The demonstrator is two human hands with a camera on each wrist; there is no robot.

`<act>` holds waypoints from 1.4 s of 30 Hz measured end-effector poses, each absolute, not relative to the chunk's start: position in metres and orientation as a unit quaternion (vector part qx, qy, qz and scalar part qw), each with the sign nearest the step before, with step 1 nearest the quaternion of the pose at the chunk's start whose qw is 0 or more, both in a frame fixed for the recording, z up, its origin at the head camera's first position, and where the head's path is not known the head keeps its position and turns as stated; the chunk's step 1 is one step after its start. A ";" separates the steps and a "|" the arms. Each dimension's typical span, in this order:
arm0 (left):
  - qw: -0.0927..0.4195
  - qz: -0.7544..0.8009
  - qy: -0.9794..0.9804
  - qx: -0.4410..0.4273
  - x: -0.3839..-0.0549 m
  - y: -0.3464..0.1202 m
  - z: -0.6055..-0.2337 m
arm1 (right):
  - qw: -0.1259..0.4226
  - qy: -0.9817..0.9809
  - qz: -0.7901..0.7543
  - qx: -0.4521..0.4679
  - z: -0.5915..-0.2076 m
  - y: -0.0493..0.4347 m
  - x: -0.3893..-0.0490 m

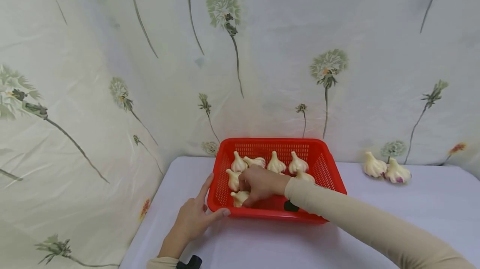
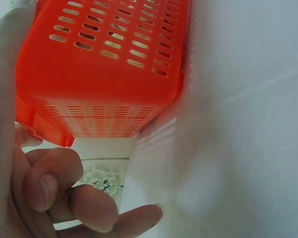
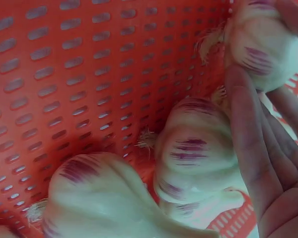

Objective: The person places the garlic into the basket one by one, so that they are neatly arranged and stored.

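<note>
A red plastic basket (image 1: 277, 215) with slotted walls stands on the table, with several garlic bulbs inside. My right hand (image 1: 262, 183) reaches down into its left part. In the right wrist view, thumb and fingertips pinch a white, purple-streaked garlic bulb (image 3: 265, 47) by the wall. Two more garlic bulbs (image 3: 196, 148) lie beside that hand. At the basket's near left corner is my left hand (image 1: 193, 219), its thumb and index finger stretched along the rim. The left wrist view shows its other fingers (image 2: 94, 206) loosely bent, holding nothing, below the basket wall (image 2: 89, 74).
Two garlic bulbs (image 1: 386, 169) lie together on the table at the far right, outside the basket. A white cloth (image 1: 375, 215) covers the table. A flower-printed curtain (image 1: 270, 52) hangs right behind the table and along its left side.
</note>
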State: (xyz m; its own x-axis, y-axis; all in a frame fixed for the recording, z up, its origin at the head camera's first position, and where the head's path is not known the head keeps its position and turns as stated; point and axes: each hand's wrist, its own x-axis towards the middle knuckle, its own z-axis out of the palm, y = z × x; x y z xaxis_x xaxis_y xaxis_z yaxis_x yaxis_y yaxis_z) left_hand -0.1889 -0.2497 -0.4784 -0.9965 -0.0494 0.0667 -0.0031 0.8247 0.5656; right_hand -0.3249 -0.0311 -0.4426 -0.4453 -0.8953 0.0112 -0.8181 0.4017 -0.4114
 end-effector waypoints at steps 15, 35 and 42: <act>0.040 -0.291 -0.956 0.013 -0.189 -0.249 -0.477 | 0.106 0.837 -0.160 -0.513 -0.444 -0.041 -0.330; 0.032 -0.288 -0.957 0.020 -0.188 -0.247 -0.473 | 0.050 0.845 -0.130 -0.516 -0.427 -0.032 -0.325; 0.030 -0.294 -0.955 0.016 -0.186 -0.246 -0.474 | 0.034 0.869 -0.129 -0.476 -0.391 0.004 -0.326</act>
